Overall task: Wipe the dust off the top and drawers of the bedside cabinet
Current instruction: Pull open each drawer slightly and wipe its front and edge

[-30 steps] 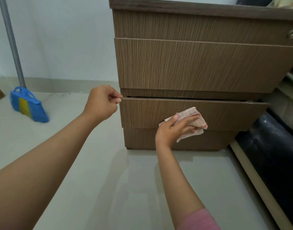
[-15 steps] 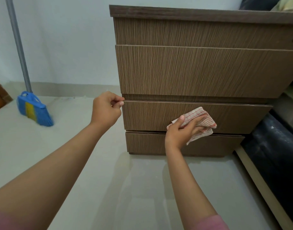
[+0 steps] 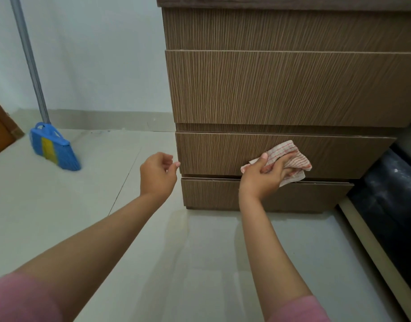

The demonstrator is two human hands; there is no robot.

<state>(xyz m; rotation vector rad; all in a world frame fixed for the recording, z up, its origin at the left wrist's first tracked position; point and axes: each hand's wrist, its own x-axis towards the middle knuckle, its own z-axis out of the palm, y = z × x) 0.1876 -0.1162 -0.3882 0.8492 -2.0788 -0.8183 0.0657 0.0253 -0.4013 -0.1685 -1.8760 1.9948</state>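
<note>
A brown wood-grain bedside cabinet [image 3: 281, 89] fills the upper right, with several drawer fronts stacked one above another. My right hand [image 3: 265, 177] presses a white cloth with red checks [image 3: 290, 159] against the front of the third drawer [image 3: 211, 154], near its lower edge. My left hand [image 3: 157, 175] hovers just left of that drawer's left edge, fingers loosely curled and apart, holding nothing. The bottom drawer [image 3: 211, 194] sits shut below. The cabinet top is only a thin strip at the frame's upper edge.
A blue and yellow broom [image 3: 52, 147] with a grey pole leans on the pale wall at the left. A brown wooden edge [image 3: 0, 129] shows at far left. A dark bed side [image 3: 390, 205] runs along the right. Pale floor tiles lie below.
The third drawer has been pushed in flush with the cabinet. My left hand has let go of its left edge and opened. The cloth hand stays on the drawer front.
</note>
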